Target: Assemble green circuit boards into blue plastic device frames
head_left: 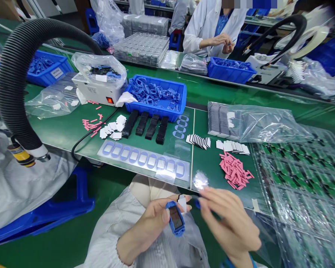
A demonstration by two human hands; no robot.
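My left hand [150, 219] is closed around a small blue plastic frame [175, 219] with a dark window, held in front of my lap below the table edge. A small white piece [182, 203] sits at its top by my thumb. My right hand [229, 219] hovers just right of the frame, fingers curled and blurred, pinching something small and dark near the frame's top. A strip of blue frames [143, 159] under clear film lies on the green table [67, 128] just ahead.
A blue bin of blue frames [156, 95], black blocks [146, 126], white squares [114, 128] and a pink strip pile [234, 171] lie ahead. Clear trays of green boards [301, 178] fill the right. A black corrugated hose [13, 82] arches at left. A white-coated person [212, 26] works opposite.
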